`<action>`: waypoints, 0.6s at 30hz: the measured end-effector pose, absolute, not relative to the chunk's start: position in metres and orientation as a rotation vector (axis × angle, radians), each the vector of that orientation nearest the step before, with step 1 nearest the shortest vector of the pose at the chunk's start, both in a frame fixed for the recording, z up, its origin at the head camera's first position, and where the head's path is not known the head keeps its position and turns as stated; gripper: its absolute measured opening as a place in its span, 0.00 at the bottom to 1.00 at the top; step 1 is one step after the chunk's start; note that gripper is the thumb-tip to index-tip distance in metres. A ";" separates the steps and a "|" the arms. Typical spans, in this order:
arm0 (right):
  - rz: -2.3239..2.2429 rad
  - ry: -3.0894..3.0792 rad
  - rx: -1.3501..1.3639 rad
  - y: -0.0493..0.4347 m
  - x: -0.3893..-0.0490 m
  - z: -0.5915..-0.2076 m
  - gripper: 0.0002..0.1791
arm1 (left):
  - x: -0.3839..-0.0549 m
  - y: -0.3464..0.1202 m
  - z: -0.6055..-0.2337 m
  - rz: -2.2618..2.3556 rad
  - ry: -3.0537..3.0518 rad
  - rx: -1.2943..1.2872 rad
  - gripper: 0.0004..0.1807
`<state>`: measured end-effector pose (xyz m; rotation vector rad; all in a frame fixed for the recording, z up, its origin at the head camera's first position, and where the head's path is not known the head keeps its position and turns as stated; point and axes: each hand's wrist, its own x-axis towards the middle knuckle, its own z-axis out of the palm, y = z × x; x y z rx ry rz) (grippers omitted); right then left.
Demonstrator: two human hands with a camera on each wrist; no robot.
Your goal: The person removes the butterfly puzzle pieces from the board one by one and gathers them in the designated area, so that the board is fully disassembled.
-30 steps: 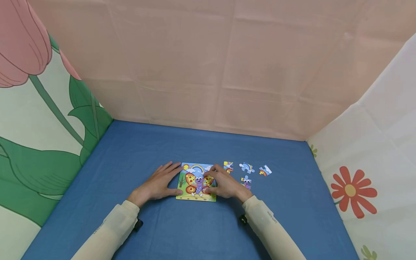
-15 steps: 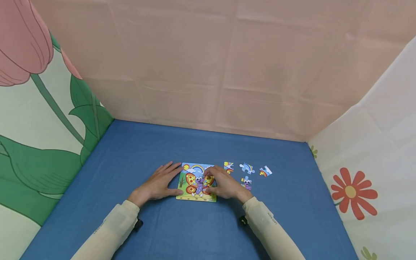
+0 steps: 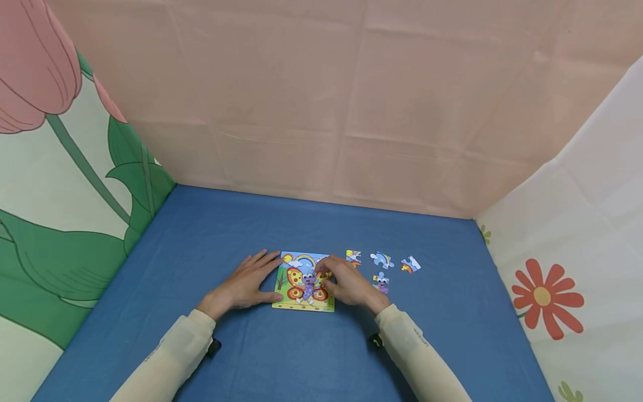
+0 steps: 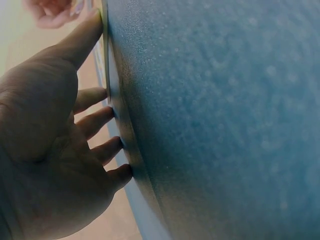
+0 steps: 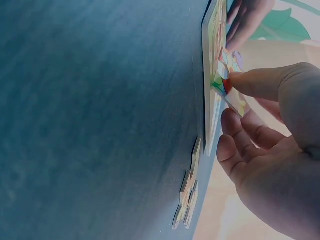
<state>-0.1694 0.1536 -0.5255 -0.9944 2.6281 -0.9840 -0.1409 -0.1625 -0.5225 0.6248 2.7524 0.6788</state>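
Note:
A butterfly jigsaw board (image 3: 286, 305) lies flat on the blue table. My left hand (image 3: 245, 281) rests at its left side with fingers spread and fairly straight, the thumb touching the board's left edge. Over the board's right part, my right hand (image 3: 349, 283) pinches a jigsaw piece (image 5: 228, 86) between thumb and fingers. In the right wrist view that piece is tilted against the board's face, showing some green and red. The right fingers hide part of the board's upper right in the head view.
Several loose jigsaw pieces lie right of the board: a sun piece (image 3: 353, 257), a rainbow piece (image 3: 382, 260), another rainbow piece (image 3: 410, 264) and a purple one (image 3: 380, 282). A plain beige cloth wall (image 3: 321, 111) stands behind the blue table (image 3: 281, 357).
My right thumb has moved up toward the fingers with the piece, baring more of the board's lower right. My left hand and the loose pieces have stayed put.

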 end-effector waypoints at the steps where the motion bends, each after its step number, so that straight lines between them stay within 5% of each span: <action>1: -0.989 2.632 -1.006 0.154 -0.170 -0.526 0.14 | -0.141 -0.162 -0.522 0.676 2.754 0.626 0.53; 18: -1.022 2.623 -1.074 0.160 -0.171 -0.523 0.16 | -0.141 -0.162 -0.523 0.680 2.754 0.626 0.53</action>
